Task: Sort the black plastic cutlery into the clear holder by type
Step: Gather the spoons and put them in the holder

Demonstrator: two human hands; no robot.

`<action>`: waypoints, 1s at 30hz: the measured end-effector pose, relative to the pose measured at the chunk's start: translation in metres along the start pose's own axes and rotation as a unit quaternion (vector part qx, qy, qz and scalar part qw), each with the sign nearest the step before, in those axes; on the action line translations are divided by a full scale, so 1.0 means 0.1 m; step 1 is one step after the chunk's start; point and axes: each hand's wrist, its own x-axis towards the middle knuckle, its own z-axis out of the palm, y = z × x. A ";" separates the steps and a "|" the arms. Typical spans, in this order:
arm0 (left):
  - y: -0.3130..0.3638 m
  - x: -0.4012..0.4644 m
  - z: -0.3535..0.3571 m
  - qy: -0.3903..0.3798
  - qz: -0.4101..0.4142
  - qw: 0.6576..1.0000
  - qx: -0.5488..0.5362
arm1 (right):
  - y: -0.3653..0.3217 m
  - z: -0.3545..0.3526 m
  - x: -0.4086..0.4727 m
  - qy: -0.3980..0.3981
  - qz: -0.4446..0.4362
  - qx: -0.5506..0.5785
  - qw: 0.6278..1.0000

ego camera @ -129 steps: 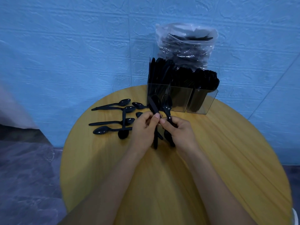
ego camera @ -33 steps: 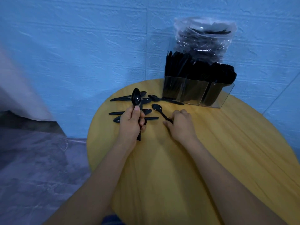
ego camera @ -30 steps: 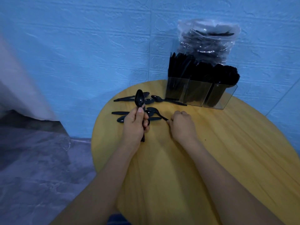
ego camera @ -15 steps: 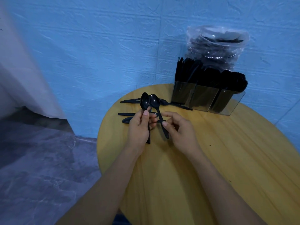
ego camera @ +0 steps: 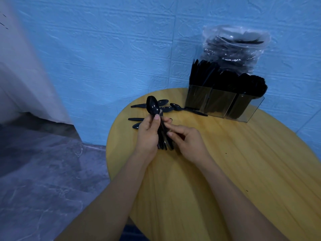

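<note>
Your left hand (ego camera: 147,134) grips a bunch of spoons (ego camera: 152,106) upright, thumb pressed on the necks, bowls stacked above your fingers, handles poking out below the palm. Your right hand (ego camera: 187,141) sits just beside it, fingers curled, pinching at the handles of the same bunch; exactly how many spoons it has, you cannot tell. Both hands are held over the left part of the round wooden worktop (ego camera: 243,171). Loose spoons (ego camera: 166,108) lie flat near the far-left edge, behind and left of your hands, some partly hidden by them. The clear holder (ego camera: 243,110) stands at the far edge, three compartments side by side, all packed with black cutlery standing upright; the left compartment shows thin straight tips, the other two are too dark to sort out. Behind the holder, a clear bag (ego camera: 234,47) of more black cutlery against the blue wall (ego camera: 104,49).
</note>
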 end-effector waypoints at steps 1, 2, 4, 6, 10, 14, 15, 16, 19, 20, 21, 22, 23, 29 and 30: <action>0.01 0.00 0.00 0.003 0.010 1.000 -0.004 | 0.01 0.00 0.00 -0.009 -0.014 -0.017 1.000; 0.02 0.00 -0.01 0.009 0.018 1.000 -0.009 | 0.02 0.00 0.01 -0.008 -0.026 -0.031 0.999; 0.05 0.02 -0.03 0.035 0.027 0.998 -0.034 | 0.03 -0.02 0.07 0.022 -0.024 -0.056 0.998; 0.09 0.04 -0.07 0.076 0.025 0.994 -0.078 | 0.05 -0.04 0.18 0.055 -0.004 -0.114 0.992; 0.14 0.07 -0.16 0.129 0.007 0.982 -0.135 | 0.08 0.05 0.39 -0.001 0.042 -0.243 0.969; 0.15 0.04 -0.14 0.103 -0.006 0.987 -0.119 | 0.10 0.16 0.46 -0.098 0.076 -0.293 0.948; 0.14 0.05 -0.13 0.098 -0.007 0.989 -0.112 | 0.13 0.17 0.46 -0.096 0.072 -0.297 0.947; 0.14 0.05 -0.12 0.095 -0.008 0.990 -0.105 | 0.15 0.16 0.45 -0.087 0.066 -0.299 0.948; 0.13 0.05 -0.11 0.087 -0.013 0.993 -0.083 | 0.19 0.07 0.40 -0.059 0.057 -0.294 0.952; 0.12 0.05 -0.11 0.082 -0.013 0.994 -0.072 | 0.19 0.02 0.38 -0.051 0.060 -0.288 0.954; 0.12 0.04 -0.10 0.076 -0.013 0.995 -0.060 | 0.19 -0.04 0.35 -0.043 0.065 -0.283 0.956; 0.12 0.04 -0.09 0.071 -0.014 0.996 -0.053 | 0.18 -0.10 0.32 -0.035 0.070 -0.282 0.956; 0.11 0.03 -0.08 0.067 -0.018 0.996 -0.049 | 0.18 -0.17 0.28 -0.028 0.073 -0.281 0.957; 0.07 0.00 0.06 0.022 -0.046 0.999 -0.019 | 0.25 -0.53 0.07 -0.032 0.110 -0.303 0.946; 0.06 -0.01 0.09 0.012 -0.051 0.999 -0.010 | 0.26 -0.58 0.03 -0.037 0.115 -0.320 0.940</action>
